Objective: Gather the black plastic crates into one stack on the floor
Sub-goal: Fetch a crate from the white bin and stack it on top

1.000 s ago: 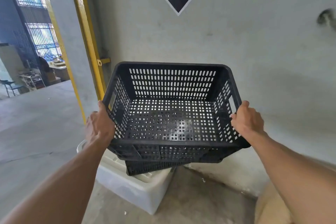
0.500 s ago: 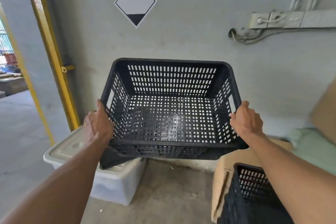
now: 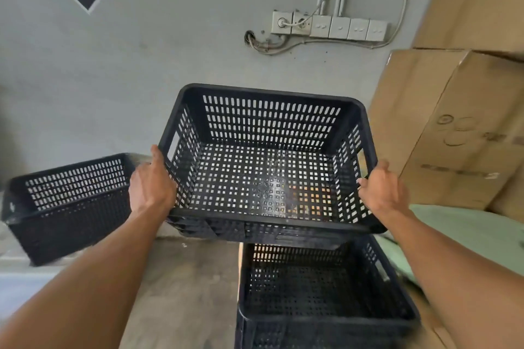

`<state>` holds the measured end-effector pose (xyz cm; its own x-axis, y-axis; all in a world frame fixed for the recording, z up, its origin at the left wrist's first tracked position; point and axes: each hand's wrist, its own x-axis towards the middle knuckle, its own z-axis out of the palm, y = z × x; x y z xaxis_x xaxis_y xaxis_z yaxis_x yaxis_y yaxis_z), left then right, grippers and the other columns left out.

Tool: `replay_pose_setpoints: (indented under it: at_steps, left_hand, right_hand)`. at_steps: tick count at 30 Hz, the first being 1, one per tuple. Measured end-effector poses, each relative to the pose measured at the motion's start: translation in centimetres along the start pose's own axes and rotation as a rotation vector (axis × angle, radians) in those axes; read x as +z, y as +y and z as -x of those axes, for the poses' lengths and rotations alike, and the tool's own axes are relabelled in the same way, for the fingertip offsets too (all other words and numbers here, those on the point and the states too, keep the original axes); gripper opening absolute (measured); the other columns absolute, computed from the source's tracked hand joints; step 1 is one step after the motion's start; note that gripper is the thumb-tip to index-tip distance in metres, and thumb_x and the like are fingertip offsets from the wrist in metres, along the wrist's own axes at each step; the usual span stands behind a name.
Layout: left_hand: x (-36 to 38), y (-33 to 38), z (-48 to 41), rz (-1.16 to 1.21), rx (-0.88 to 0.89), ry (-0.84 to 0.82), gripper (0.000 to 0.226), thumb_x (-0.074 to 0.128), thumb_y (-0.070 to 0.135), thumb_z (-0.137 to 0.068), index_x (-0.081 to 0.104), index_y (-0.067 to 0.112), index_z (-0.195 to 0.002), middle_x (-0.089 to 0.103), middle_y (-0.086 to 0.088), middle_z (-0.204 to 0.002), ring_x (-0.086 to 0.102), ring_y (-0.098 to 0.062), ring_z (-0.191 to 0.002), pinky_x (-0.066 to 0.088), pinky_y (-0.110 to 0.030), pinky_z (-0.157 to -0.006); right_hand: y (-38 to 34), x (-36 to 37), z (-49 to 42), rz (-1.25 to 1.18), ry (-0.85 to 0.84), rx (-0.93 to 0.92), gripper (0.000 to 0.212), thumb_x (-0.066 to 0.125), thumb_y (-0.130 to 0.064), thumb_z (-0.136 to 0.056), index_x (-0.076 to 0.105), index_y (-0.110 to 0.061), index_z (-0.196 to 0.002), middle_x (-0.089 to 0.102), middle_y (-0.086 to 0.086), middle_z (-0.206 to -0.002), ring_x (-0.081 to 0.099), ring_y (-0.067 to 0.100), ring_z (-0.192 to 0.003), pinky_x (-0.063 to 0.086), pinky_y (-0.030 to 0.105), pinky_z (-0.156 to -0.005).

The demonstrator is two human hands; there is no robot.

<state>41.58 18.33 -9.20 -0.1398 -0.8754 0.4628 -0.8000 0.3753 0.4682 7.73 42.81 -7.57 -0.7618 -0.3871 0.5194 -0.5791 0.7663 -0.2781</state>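
Head view looks down on a black crate point(image 3: 266, 167) held in the air by its two short ends. Left hand point(image 3: 151, 181) is wrapped over the left end beside the handle slot, thumb up along the rim, fingers curled round the outside and hidden. Right hand point(image 3: 382, 190) clasps the right end the same way, fingertips hooked over the rim. Both are closed on the crate, which hangs roughly level and open side up.

Below it and nearer the person, a second crate point(image 3: 326, 300) sits open side up over the concrete floor point(image 3: 184, 278), a cardboard box point(image 3: 448, 127) just to its right. The held crate overlaps only the far edge of that one. A third crate point(image 3: 68, 204) rests well apart on the left, raised on something pale; what carries it is not clear.

The step in hand looks like nesting the held crate into the second one. To do it well, draw it back towards the body until the four corners line up, keep it level so no corner catches on the rim, then lower it straight down. Fingers curled round the ends risk being pinched between the walls, so ease the grip up to the rim as it seats. The third crate is yet to be fetched.
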Motion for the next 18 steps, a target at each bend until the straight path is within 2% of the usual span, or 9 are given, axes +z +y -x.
replay_pose_setpoints:
  at_steps: [2,6,10,14,18]
  left_hand:
    - [1.7,3.0,2.7,-0.014,0.000,-0.023,0.078,0.058,-0.008,-0.080,0.027,0.012,-0.148,0.054,-0.012,-0.073,0.059,-0.035,-0.070,0.055,-0.047,-0.063]
    - [4.6,7.7,7.4,-0.047,0.026,-0.038,0.081,0.055,-0.012,-0.078,0.028,0.015,-0.149,0.041,-0.003,-0.060,0.050,-0.030,-0.062,0.049,-0.044,-0.058]
    - [6.4,10.3,10.3,-0.084,-0.004,-0.084,0.076,0.056,-0.013,-0.077,0.030,0.018,-0.141,0.056,-0.012,-0.068,0.056,-0.033,-0.061,0.055,-0.046,-0.058]
    - [7.1,12.1,11.4,-0.114,-0.011,-0.114,0.070,0.058,-0.012,-0.078,0.034,0.018,-0.136,0.055,-0.014,-0.070,0.060,-0.036,-0.063,0.058,-0.051,-0.059]
    - [7.4,13.3,11.3,-0.154,0.009,-0.142,0.054,0.053,-0.010,-0.082,0.042,0.013,-0.129,0.062,-0.022,-0.078,0.062,-0.041,-0.068,0.058,-0.053,-0.062]
  right_hand:
    - [4.4,-0.2,-0.8,0.019,-0.028,-0.007,0.036,0.067,-0.019,-0.086,0.043,0.001,-0.105,0.063,0.020,-0.075,0.061,0.038,-0.068,0.037,0.034,-0.052]
    - [11.9,0.4,-1.6,0.035,-0.086,0.016,0.037,0.067,-0.020,-0.086,0.046,0.002,-0.107,0.058,0.016,-0.073,0.056,0.035,-0.067,0.037,0.035,-0.054]
    - [16.2,1.7,-2.3,0.059,-0.160,0.026,0.035,0.067,-0.021,-0.085,0.047,0.000,-0.105,0.043,0.007,-0.065,0.045,0.029,-0.063,0.036,0.035,-0.053]
    - [18.6,2.9,-2.7,0.060,-0.188,0.024,0.031,0.068,-0.021,-0.083,0.049,-0.002,-0.098,0.038,0.004,-0.059,0.045,0.029,-0.062,0.037,0.034,-0.053]
    - [19.7,3.4,-3.2,0.067,-0.250,0.011,0.024,0.072,-0.021,-0.081,0.053,-0.008,-0.087,0.044,0.004,-0.058,0.051,0.028,-0.058,0.041,0.033,-0.051]
